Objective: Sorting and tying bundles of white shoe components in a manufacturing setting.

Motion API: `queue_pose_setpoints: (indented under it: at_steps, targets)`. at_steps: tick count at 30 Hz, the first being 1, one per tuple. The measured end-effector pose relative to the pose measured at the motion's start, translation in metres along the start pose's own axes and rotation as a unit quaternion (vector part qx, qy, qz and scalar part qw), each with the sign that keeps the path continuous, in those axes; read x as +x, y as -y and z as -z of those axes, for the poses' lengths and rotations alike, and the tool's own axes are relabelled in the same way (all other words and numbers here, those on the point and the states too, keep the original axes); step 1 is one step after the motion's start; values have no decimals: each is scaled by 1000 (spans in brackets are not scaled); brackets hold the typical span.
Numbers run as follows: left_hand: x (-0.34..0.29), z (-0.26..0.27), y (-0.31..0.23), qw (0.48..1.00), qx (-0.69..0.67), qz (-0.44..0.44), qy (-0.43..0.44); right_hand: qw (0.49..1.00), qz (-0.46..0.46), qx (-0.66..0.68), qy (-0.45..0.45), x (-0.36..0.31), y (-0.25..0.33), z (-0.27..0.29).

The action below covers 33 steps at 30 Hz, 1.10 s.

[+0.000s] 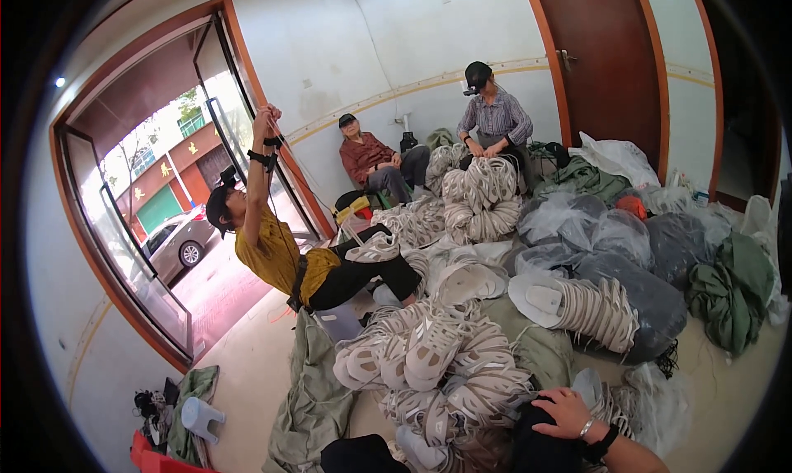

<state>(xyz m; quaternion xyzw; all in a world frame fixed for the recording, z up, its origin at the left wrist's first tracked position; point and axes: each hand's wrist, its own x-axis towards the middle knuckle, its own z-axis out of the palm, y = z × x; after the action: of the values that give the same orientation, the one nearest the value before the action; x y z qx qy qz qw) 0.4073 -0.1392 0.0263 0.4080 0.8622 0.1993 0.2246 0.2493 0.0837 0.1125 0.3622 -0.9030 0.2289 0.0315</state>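
Note:
My right hand [564,413] lies on my black-clad right knee [540,440], fingers spread and holding nothing. A bracelet [586,428] and a black wristband [601,444] circle that wrist. My left hand is out of the picture. In front of my knees rises a heap of beige and white shoe uppers [437,349] with laces, many nested into one another. Just right of my hand, more uppers [610,411] lie partly under clear plastic. Farther off, a long nested row of uppers [598,308] rests on its side.
At left, a person in yellow [272,254] raises both arms, pulling a lace, an upper on the lap. Behind sit a person in red [369,160] and one in a checked shirt [495,118] with bundled uppers. Plastic sacks [635,287], green cloth [309,399], a stool [202,419].

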Motion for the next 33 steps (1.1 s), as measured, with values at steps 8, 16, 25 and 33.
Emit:
queue_pose_setpoints:
  at_steps: [8,16,25,33]
  targets:
    - [-4,-7,11,1000,12,7,-27,1000,-27,8,13,-1,-5,-1]
    - [-13,15,-7,999,14,17,-35,999,-37,18,20,-8,-1,5]
    - [-23,27,-16,972,-221,67,37,999,-15,39,-8,0,4,14]
    - [-13,17,-13,931,-364,7,28,998,-26,65,2,-3,4,21]
